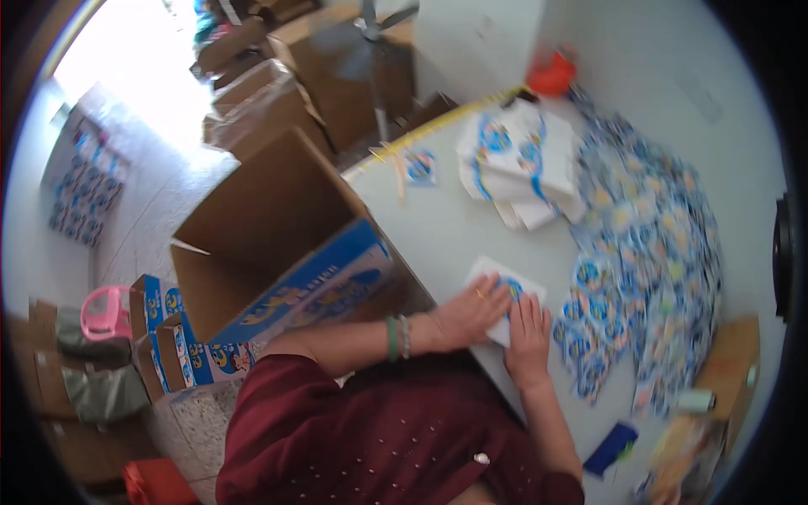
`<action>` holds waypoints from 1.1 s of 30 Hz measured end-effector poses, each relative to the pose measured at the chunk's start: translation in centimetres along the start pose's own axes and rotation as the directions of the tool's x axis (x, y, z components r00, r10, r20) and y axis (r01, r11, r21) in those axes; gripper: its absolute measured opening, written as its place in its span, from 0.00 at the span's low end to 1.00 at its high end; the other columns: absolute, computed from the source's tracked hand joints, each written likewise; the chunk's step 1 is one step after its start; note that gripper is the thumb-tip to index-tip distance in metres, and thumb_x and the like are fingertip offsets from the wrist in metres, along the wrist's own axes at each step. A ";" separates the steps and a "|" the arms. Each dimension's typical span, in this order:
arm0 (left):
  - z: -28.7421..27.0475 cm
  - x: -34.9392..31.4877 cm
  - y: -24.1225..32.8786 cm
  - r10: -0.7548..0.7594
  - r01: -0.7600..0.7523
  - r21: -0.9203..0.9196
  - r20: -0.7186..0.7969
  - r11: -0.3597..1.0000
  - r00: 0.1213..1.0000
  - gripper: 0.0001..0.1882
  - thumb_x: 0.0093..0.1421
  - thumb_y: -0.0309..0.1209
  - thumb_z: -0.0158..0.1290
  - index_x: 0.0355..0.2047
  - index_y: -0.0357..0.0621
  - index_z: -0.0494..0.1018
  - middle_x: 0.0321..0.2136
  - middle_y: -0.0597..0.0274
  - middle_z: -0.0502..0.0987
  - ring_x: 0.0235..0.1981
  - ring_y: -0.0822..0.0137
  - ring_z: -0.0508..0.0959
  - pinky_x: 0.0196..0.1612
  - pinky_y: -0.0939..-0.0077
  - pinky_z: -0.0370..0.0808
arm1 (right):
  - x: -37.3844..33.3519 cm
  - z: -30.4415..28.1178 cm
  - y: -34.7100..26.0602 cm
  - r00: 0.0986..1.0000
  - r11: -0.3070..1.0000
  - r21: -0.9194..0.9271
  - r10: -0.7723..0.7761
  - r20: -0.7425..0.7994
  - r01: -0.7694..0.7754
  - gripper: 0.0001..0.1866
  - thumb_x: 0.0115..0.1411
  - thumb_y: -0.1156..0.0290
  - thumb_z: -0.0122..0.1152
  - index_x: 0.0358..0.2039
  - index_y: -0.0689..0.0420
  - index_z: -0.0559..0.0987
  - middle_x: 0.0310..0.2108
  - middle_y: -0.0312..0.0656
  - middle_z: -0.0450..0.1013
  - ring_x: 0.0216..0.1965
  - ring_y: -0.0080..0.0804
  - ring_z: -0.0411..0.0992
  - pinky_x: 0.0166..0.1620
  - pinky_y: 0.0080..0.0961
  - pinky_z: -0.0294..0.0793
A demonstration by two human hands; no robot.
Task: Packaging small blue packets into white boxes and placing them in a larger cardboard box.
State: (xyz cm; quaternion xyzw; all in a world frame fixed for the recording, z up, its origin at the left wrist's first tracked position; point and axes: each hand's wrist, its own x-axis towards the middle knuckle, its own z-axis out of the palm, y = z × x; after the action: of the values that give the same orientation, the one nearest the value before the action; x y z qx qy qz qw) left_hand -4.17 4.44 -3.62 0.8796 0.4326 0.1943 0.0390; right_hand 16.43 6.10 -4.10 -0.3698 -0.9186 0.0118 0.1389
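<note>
On the pale table, near its front edge, lies a flat white printed piece (pixel 532 289) with a blue design, perhaps a bag or folded carton. My left hand (pixel 474 313) rests on its left part, fingers stretched out flat; a ring and green bracelets show on this arm. Close beside it, my right hand (pixel 528 343) lies with straight fingers on the piece's right part. Both hands cover much of it. To the right spreads a large heap of small printed packets (pixel 644 261). Beyond my hands sits a stack of similar white printed pieces (pixel 522 160).
A big open cardboard box (pixel 278 244) stands against the table's left edge. One small packet (pixel 420 167) lies near the far edge. A blue object (pixel 611 449) and a brown carton (pixel 730 362) are at the right. A fan (pixel 370 34) and a pink stool (pixel 106 314) stand beyond the table.
</note>
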 end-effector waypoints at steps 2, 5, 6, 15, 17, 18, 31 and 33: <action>-1.7 0.5 0.0 -0.083 0.093 -0.138 0.077 0.986 0.994 0.45 0.49 0.52 0.57 0.56 0.27 0.60 0.57 0.38 0.62 0.62 0.38 0.56 0.65 0.51 0.51 | 0.7 -1.4 -0.5 0.998 0.985 0.166 0.038 0.040 -0.044 0.34 0.52 0.67 0.60 0.59 0.63 0.63 0.63 0.54 0.56 0.67 0.49 0.50 0.65 0.53 0.45; -1.2 -0.5 -2.5 -0.040 0.048 -0.095 0.087 0.994 0.995 0.34 0.56 0.39 0.54 0.59 0.35 0.60 0.59 0.46 0.63 0.64 0.45 0.55 0.66 0.55 0.50 | 1.7 -3.1 0.1 0.993 0.941 0.332 0.023 0.113 -0.060 0.35 0.52 0.64 0.63 0.60 0.58 0.64 0.64 0.47 0.56 0.67 0.45 0.51 0.65 0.52 0.45; -1.6 -0.3 -2.5 -0.025 0.028 -0.071 0.050 0.997 0.998 0.32 0.55 0.39 0.56 0.58 0.39 0.63 0.59 0.50 0.64 0.64 0.48 0.58 0.65 0.58 0.54 | 1.7 -2.8 0.6 0.989 0.940 0.323 0.073 0.129 -0.112 0.35 0.52 0.64 0.63 0.60 0.58 0.64 0.64 0.47 0.56 0.67 0.45 0.51 0.65 0.52 0.45; -1.8 0.9 -2.9 0.141 -0.142 0.035 0.038 0.989 0.989 0.28 0.52 0.39 0.59 0.52 0.43 0.70 0.52 0.59 0.73 0.58 0.55 0.69 0.58 0.63 0.65 | 0.6 -2.4 1.1 0.997 0.962 0.262 0.071 0.020 -0.074 0.22 0.53 0.65 0.63 0.50 0.53 0.76 0.56 0.38 0.69 0.63 0.36 0.60 0.65 0.48 0.46; -1.9 0.7 -2.8 0.128 -0.130 0.035 0.053 0.991 0.990 0.27 0.52 0.39 0.59 0.51 0.43 0.70 0.51 0.59 0.73 0.57 0.56 0.69 0.58 0.63 0.66 | 0.8 -2.4 1.0 0.993 0.932 0.341 0.114 0.042 -0.122 0.21 0.54 0.64 0.63 0.49 0.51 0.77 0.55 0.38 0.69 0.63 0.36 0.60 0.65 0.47 0.46; -1.4 0.4 -2.8 0.129 -0.131 0.035 0.039 0.991 0.991 0.28 0.52 0.39 0.59 0.52 0.43 0.69 0.53 0.58 0.72 0.59 0.55 0.68 0.59 0.62 0.65 | 0.8 -2.3 1.0 0.993 0.932 0.343 0.110 0.044 -0.119 0.21 0.54 0.64 0.63 0.49 0.51 0.77 0.55 0.38 0.69 0.63 0.36 0.60 0.65 0.47 0.46; -1.8 -1.3 -2.2 0.074 -0.079 0.117 0.049 0.990 0.996 0.24 0.58 0.28 0.50 0.57 0.41 0.65 0.57 0.53 0.66 0.62 0.47 0.61 0.64 0.55 0.56 | 0.1 -1.8 -0.5 0.993 0.996 0.094 0.017 -0.121 -0.005 0.22 0.51 0.70 0.64 0.49 0.50 0.77 0.55 0.36 0.70 0.62 0.37 0.61 0.63 0.49 0.51; -1.8 -1.1 -1.7 0.082 -0.089 0.149 0.052 0.985 0.995 0.25 0.57 0.29 0.52 0.56 0.41 0.65 0.57 0.53 0.66 0.62 0.47 0.61 0.64 0.55 0.57 | -0.6 -0.8 -0.3 0.982 0.999 0.029 0.029 -0.185 -0.024 0.21 0.51 0.71 0.63 0.48 0.50 0.77 0.54 0.35 0.71 0.61 0.37 0.63 0.63 0.49 0.53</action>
State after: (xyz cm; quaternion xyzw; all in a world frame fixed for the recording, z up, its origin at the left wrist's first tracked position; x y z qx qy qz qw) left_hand -6.67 4.46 -2.69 0.9019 0.4070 0.1422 -0.0264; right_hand 16.79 5.42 -3.46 -0.3795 -0.8965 -0.0084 0.2285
